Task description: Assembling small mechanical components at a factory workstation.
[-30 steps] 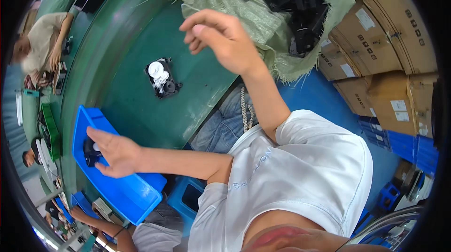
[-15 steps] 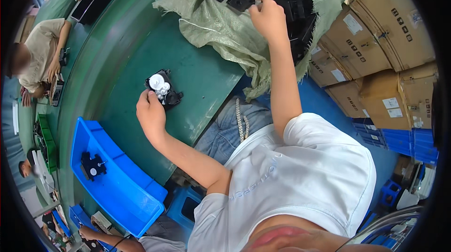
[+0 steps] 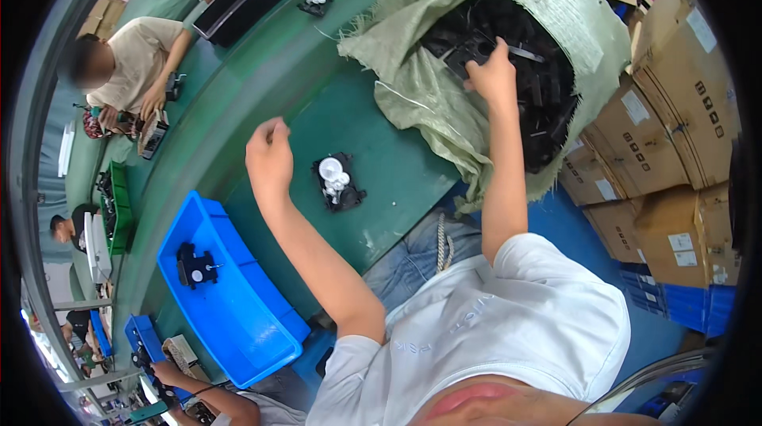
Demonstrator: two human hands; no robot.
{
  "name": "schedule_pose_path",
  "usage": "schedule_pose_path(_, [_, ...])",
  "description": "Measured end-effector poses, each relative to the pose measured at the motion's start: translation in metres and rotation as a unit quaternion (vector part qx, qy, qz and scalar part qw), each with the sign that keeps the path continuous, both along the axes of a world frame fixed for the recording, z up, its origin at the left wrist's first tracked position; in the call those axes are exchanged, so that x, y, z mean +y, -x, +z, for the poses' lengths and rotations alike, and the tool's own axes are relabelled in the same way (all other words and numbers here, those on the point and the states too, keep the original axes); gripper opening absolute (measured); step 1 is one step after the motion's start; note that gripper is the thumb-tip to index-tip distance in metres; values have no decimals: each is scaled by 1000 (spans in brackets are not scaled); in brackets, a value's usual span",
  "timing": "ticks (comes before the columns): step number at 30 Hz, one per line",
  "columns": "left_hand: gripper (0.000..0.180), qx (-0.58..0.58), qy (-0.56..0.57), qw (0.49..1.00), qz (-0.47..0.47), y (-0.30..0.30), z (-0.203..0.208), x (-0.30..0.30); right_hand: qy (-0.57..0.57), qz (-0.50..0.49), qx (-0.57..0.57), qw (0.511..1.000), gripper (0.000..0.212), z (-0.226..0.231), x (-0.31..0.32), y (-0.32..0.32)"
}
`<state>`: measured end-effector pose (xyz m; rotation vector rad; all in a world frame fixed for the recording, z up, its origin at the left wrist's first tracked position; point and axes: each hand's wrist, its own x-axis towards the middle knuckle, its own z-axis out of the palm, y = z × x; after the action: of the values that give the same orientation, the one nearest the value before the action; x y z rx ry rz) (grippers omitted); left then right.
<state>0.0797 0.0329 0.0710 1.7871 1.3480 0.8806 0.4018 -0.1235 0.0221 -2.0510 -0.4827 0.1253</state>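
My right hand (image 3: pixel 494 77) reaches into the mouth of a pale green woven sack (image 3: pixel 432 96). Its thumb and index finger pinch a black plastic part (image 3: pixel 479 48) with a round opening, on top of a heap of black parts. Over the green table, my left hand (image 3: pixel 270 160) is raised with its fingers curled in, and nothing shows between them. To the right of that hand, apart from it, a black gear housing (image 3: pixel 343 196) with white gears (image 3: pixel 333 173) lies on the table.
A blue bin (image 3: pixel 246 319) at the left holds a black part (image 3: pixel 194 266). Two more geared units (image 3: pixel 316 1) sit on the far belt. Co-workers sit across and at lower left, one beside a black tray (image 3: pixel 238 9). Cardboard boxes (image 3: pixel 675 108) are stacked at the right.
My left hand has let go of the gear housing and lifted away to its left. My right hand stays at the sack's opening. The whole view has shifted.
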Motion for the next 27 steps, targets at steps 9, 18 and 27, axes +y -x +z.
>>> schedule_pose_path(9, [43, 73, -5, 994, -82, -105, -44, 204, -470, 182, 327, 799, 69, -13, -24, 27])
schedule_pose_path(18, [56, 357, -128, 925, -13, -154, -81, 310, -493, 217, 525, 659, 64, -2, -37, 78])
schedule_pose_path(27, [58, 270, -148, 940, -149, -159, -90, 349, -500, 300, 545, 603, 70, -36, -38, 79])
